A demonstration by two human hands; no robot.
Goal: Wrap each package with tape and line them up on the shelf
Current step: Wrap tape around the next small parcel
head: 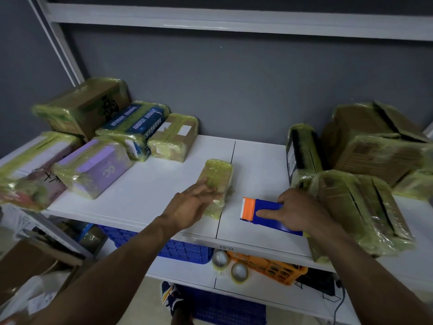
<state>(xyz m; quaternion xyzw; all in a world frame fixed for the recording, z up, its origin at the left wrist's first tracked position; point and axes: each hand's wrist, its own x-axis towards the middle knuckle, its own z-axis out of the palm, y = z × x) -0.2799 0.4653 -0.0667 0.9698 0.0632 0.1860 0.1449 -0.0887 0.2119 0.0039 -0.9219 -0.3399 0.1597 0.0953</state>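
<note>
left hand [194, 202] rests on package [218, 174] lying lengthwise toward wall [234, 90]

L hand [191, 206] + R hand [298, 213] both showing bare. Forearms [131, 261] running bare down to btm frame edge. Below + betw the hands, person's wearing a navy sneaker [170, 297] w/ white stripe + orange-yellow accent. Dark fabric showing at ankle, can't tell if sock or trouser.
</note>
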